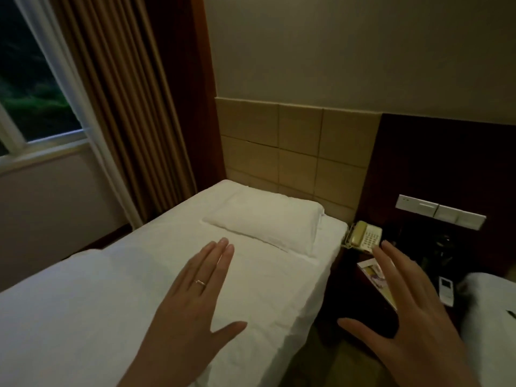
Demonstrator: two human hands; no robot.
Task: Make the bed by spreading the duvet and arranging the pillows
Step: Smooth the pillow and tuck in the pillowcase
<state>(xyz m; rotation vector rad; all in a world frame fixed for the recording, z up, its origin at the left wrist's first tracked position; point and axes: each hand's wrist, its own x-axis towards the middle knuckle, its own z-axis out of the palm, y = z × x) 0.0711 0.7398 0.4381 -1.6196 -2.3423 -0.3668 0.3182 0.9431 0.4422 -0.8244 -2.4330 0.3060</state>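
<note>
Over the bed, my left hand and right hand hover spread, empty; careless smoothing could knock the pillow crooked.

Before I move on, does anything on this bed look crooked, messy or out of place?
Nothing major. The pillow lies flat at the headboard, slightly angled to the bed's edge. The white bedding shows light wrinkles near the right side. Both the left hand and right hand hover open, holding nothing.
</note>
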